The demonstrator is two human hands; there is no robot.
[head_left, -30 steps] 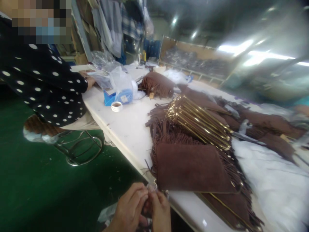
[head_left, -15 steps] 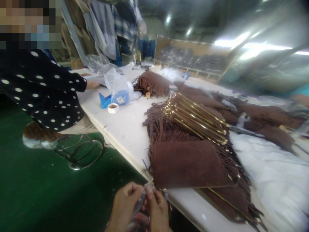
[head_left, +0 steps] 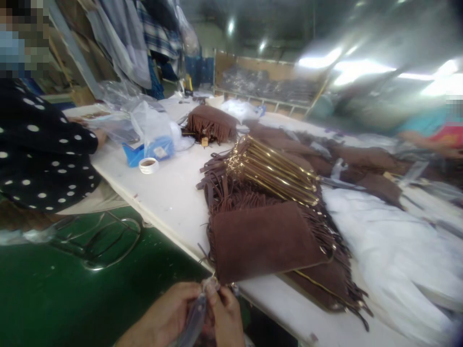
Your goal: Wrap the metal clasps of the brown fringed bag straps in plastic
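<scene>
My left hand (head_left: 170,311) and my right hand (head_left: 224,313) meet at the bottom edge, just below the table's near edge. Both pinch a small clear plastic piece (head_left: 197,315) between their fingertips; what is inside it is blurred. Right above them a flat brown suede fringed bag (head_left: 264,239) lies on the white table (head_left: 173,193), its corner overhanging the edge near my fingers. Behind it several more brown fringed bags with gold frames (head_left: 275,171) are stacked.
A person in a black polka-dot top (head_left: 39,149) sits at the left by a metal stool frame (head_left: 104,236). A tape roll (head_left: 148,165), blue box (head_left: 148,149) and plastic bags lie beyond. White wrapping (head_left: 390,241) covers the right. Another person's arm (head_left: 430,140) is far right.
The view has swung right, so everything slid left in frame. My hands stay together at the bottom, still pinching the clear piece, now turned more downward.
</scene>
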